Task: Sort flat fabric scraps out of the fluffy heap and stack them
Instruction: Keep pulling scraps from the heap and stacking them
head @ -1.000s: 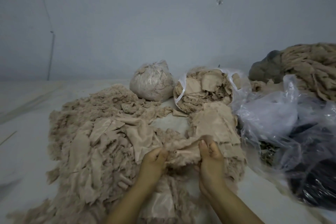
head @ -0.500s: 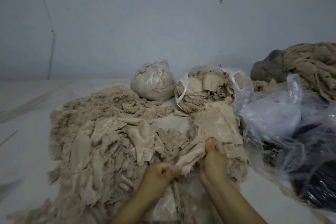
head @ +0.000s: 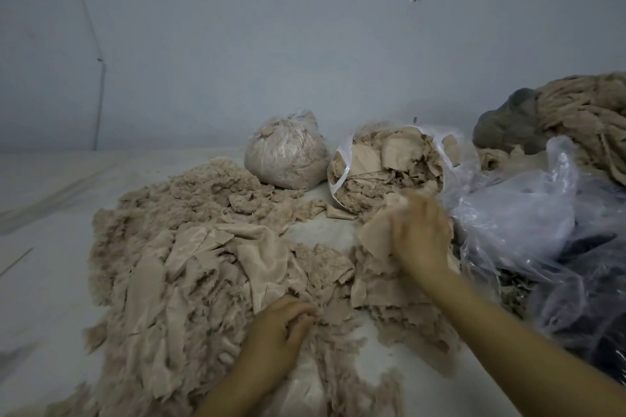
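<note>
Nearest, left hand point(head: 281, 322) curled into the near edge of the fluffy heap point(head: 189, 274), pinching beige fluff. Farther, right hand point(head: 418, 234), blurred, laying a flat scrap point(head: 376, 232) on the stack point(head: 389, 284) toward the floor's right side; grip impossible to tell. Placing step, probably; next, releasing squarely, then picking again. Scraps thin, limp, ragged-edged, beige.

Right hand point(head: 418, 234) motion-blurred — its grip unreadable.
</note>
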